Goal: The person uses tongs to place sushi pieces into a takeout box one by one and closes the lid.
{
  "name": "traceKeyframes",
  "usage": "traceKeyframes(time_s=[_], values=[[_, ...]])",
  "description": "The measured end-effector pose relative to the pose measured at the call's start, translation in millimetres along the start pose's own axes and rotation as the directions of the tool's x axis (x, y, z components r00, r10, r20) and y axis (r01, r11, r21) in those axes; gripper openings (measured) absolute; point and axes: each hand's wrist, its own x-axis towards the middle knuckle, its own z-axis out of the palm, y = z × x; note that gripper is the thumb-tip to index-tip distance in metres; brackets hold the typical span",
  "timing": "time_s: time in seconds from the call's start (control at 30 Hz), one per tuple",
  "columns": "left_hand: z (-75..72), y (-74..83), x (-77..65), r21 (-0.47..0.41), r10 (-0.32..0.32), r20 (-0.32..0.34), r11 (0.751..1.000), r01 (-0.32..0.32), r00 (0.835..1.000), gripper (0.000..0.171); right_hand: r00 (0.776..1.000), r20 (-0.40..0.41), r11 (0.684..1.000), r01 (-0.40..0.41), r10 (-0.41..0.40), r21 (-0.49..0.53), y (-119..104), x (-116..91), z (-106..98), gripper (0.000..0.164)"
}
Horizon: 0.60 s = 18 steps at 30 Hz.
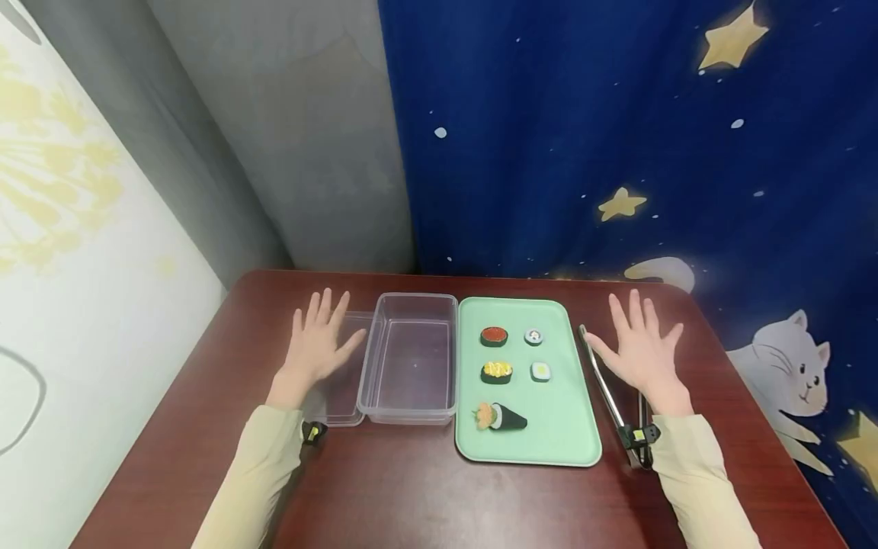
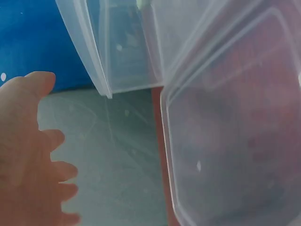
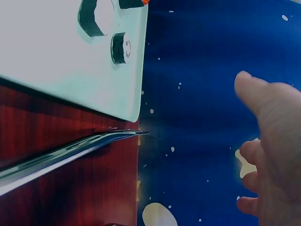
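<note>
Left hand [image 1: 315, 347] empty, fingers straight and fanned, above one clear plastic lid [image 1: 341, 398]! Beside it, one see-through rectangular box [image 1: 409, 417], long axis running away from the person. Now one smooth mint-green tray [image 1: 528, 451] with rounded corners, five sushi pieces on it: one cone hand roll [image 1: 509, 418], lying lengthwise left to right, filling left, dark tip right; two dark-sided gunkan, red-topped [image 1: 494, 336] and bumpy yellow-topped [image 1: 497, 371]; two small rolls, round [image 1: 533, 336] and squarish [image 1: 540, 371]. Then one pair of shiny metal tongs [image 1: 604, 381], tips pointing away, and the right hand [image 1: 643, 354], fingers spread, holding nothing!
</note>
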Motion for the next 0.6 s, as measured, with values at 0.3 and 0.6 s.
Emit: traceKeyframes(time_s=[0.3, 0.6], values=[[10.3, 11.3, -22.4, -0.264, 0.057, 0.007, 0.963, -0.053, 0.998, 0.067, 0.999, -0.044, 0.987, -0.024, 0.032, 0.161, 11, -29, 9, 0.085], [23.6, 18.4, -30.9, -0.433, 0.145, -0.096, 0.885, -0.173, 0.985, 0.056, 0.984, 0.035, 0.969, -0.178, 0.174, 0.172, 13, -52, 25, 0.104]])
